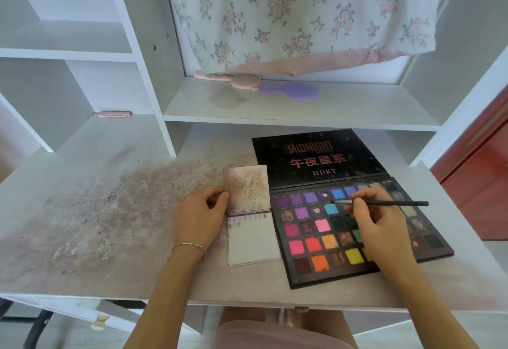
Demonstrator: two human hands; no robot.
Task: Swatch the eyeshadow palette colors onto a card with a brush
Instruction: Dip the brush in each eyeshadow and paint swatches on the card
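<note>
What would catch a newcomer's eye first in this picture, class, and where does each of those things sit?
First, the open eyeshadow palette on the right of the desk, its bright pans in rows under a black lid. The right hand holds a thin brush with its tip over the blue pans. Left of the palette lies a small card booklet with faint swatches along its top, pinched by the left hand, and pinkish powder stains spread across the desk.

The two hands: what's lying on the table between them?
In the head view, a small open card booklet lies between them. The left hand pinches its stained upper page; the right hand holds a brush over the palette.
</note>
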